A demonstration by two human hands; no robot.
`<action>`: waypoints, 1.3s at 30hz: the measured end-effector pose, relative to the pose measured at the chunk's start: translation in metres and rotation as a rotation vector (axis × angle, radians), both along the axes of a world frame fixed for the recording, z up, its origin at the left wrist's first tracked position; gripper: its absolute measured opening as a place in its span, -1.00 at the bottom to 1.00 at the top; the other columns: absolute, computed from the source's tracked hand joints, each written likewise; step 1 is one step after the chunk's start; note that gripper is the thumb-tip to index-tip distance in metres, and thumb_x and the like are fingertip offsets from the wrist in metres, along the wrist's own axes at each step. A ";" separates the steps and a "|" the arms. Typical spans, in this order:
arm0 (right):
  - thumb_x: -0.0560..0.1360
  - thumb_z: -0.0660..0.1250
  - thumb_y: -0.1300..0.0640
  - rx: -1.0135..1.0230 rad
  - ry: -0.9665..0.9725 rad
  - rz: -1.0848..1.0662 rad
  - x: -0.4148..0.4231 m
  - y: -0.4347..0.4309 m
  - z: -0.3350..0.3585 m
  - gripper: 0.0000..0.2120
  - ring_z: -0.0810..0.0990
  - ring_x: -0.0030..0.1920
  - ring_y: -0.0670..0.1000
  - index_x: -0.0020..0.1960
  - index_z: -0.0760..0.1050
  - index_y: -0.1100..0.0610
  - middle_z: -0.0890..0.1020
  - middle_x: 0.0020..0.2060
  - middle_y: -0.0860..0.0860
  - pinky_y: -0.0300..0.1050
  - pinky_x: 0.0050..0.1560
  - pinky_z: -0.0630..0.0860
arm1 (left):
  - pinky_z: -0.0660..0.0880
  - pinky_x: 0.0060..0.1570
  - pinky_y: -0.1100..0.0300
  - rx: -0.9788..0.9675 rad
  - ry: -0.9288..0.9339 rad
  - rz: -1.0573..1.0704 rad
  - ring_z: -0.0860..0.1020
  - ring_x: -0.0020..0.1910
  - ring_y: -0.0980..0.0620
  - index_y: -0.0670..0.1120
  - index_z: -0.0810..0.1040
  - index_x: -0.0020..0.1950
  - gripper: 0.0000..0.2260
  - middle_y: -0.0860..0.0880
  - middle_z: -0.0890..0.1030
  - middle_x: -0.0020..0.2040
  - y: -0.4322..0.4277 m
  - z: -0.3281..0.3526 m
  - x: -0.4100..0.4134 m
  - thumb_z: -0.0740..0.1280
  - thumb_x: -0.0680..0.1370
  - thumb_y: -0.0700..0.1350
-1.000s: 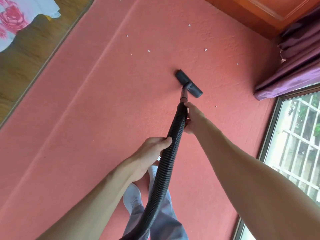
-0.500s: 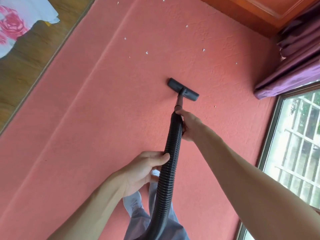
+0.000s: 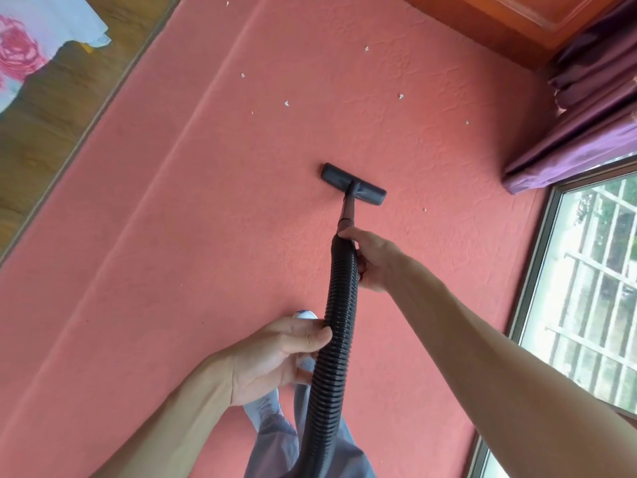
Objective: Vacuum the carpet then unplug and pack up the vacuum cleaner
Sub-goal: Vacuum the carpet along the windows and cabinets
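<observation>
I'm gripping the top of the hose (image 3: pixel 336 339) with the right hand (image 3: pixel 374 258), the left hand (image 3: pixel 275 357) is curling round it lower down, and the nozzle (image 3: pixel 353 183) is sitting on the pink carpet (image 3: pixel 172 236) just ahead.

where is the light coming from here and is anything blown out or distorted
Head view: daylight comes from the window on the right, itself washed out; the carpet is evenly lit with faint shadows; the wide-angle lens enlarges the right forearm at the frame's edge; the floor nozzle and vacuum hose are sharp.

On hose (image 3: pixel 339 305): left hand (image 3: pixel 275 357), right hand (image 3: pixel 374 260)
</observation>
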State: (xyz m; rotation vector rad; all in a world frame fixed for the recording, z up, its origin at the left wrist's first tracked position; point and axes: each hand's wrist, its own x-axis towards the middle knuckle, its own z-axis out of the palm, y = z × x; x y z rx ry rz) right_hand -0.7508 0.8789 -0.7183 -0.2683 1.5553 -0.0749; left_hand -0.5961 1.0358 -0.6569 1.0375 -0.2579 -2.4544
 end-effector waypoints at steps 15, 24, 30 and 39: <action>0.61 0.23 -0.06 0.005 -0.120 -0.323 -0.007 -0.018 -0.015 -0.64 0.56 -0.27 0.05 0.23 0.41 0.21 0.64 -0.16 0.13 -0.07 -0.14 0.52 | 0.51 0.00 -0.07 -0.010 -0.313 0.020 0.52 -0.15 0.00 -0.10 0.67 -0.03 -0.77 0.03 0.61 -0.24 -0.023 0.000 -0.023 0.27 0.66 -0.05; 0.60 0.25 0.05 -0.050 0.120 0.057 0.009 0.005 -0.008 -0.77 0.61 -0.18 0.07 0.13 0.43 0.21 0.64 -0.28 0.13 0.00 0.14 0.50 | 0.52 -0.30 0.21 0.086 -0.075 0.027 0.53 -0.34 0.15 -0.25 0.55 0.18 -0.76 0.05 0.58 -0.29 0.002 0.005 -0.001 0.28 0.64 -0.10; 0.59 0.24 0.05 -0.058 0.133 0.034 0.003 0.015 0.015 -0.77 0.60 -0.18 0.08 0.12 0.44 0.21 0.64 -0.30 0.12 -0.06 -0.03 0.46 | 0.48 -0.31 0.26 0.030 -0.035 -0.044 0.53 -0.35 0.17 -0.24 0.56 0.12 -0.78 0.07 0.59 -0.30 0.007 0.023 0.012 0.28 0.62 -0.10; 0.64 0.17 0.08 -0.154 0.136 -0.147 0.022 -0.022 -0.008 -0.64 0.55 -0.39 0.02 0.38 0.37 0.22 0.58 0.03 0.13 -0.27 -0.54 0.46 | 0.44 -0.11 0.18 -0.029 -0.356 0.084 0.56 -0.19 0.11 -0.19 0.69 0.10 -0.72 0.02 0.62 -0.18 -0.010 0.011 0.000 0.34 0.61 -0.01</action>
